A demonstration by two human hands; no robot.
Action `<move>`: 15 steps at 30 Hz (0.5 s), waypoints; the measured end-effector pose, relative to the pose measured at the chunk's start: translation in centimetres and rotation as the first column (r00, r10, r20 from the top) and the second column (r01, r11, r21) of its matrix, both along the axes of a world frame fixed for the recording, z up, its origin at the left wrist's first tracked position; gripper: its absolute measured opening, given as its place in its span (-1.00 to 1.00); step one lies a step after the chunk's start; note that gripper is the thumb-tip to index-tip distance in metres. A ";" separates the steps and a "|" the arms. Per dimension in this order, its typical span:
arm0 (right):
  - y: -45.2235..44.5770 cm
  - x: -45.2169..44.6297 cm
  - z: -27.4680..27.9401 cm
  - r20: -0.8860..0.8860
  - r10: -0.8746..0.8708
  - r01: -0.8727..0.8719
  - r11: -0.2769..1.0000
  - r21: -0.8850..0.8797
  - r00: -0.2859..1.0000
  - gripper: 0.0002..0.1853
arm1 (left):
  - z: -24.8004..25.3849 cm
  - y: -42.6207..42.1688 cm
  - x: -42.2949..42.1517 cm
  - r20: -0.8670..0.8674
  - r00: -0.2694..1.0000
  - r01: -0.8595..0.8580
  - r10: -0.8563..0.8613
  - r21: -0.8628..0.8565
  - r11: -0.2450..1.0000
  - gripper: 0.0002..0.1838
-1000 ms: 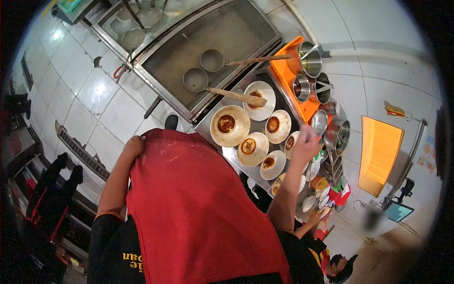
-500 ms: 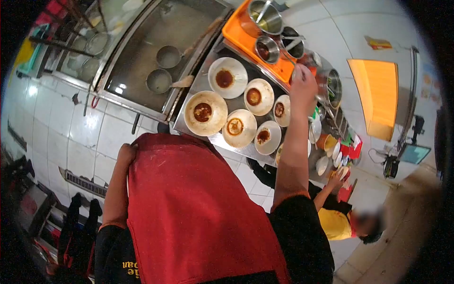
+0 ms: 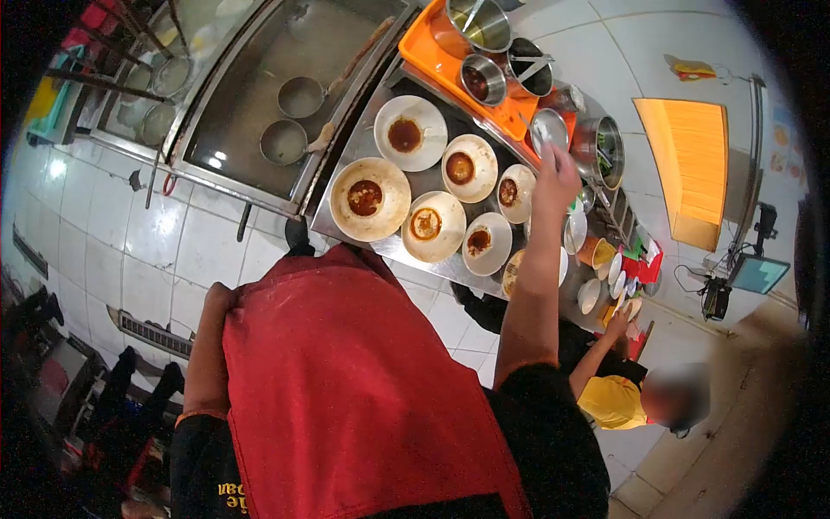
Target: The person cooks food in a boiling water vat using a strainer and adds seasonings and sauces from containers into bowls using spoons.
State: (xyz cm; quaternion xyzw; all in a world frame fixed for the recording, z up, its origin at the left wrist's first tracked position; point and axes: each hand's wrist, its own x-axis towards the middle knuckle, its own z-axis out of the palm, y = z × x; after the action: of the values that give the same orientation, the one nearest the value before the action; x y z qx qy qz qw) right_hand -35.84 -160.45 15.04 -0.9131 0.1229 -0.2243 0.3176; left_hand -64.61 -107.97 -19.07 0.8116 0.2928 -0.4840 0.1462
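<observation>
My right hand [image 3: 558,176] is closed around the thin handle of a metal spoon, whose far end is blurred. It is beside a round metal container [image 3: 549,131], over the far edge of the steel counter [image 3: 339,212]. Below and left of it are several white bowls, each with dark red-brown sauce: a large bowl [image 3: 342,208], another bowl [image 3: 386,112] and a smaller bowl [image 3: 502,186] nearest my wrist. My left hand [image 3: 220,298] is against the side edge of my red apron [image 3: 346,372]; its fingers are mostly hidden.
An orange tray [image 3: 418,43] holds metal pots with utensils. Left of the counter, two long-handled strainers [image 3: 284,143] rest in a water-filled cooker [image 3: 242,95]. A deep steel pot [image 3: 598,151] stands to the right. Farther along, a co-worker in yellow [image 3: 612,402] handles a bowl.
My right hand has moved slightly right and down, away from the orange tray's pots. The view has shifted a little. My left hand stays at the apron's edge.
</observation>
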 end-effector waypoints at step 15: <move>2.2 -2.2 -1.3 -0.133 0.086 -0.090 0.995 -0.028 0.987 -0.71 | -11.7 8.1 -2.9 0.118 0.770 0.638 -0.627 -0.180 0.749 -0.63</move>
State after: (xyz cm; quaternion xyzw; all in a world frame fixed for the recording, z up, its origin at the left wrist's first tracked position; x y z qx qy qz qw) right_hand -38.05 -158.29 13.76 -0.9357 0.0991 -0.1516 0.3027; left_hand -67.49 -99.84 -30.76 0.8544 -0.0555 -0.5125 0.0658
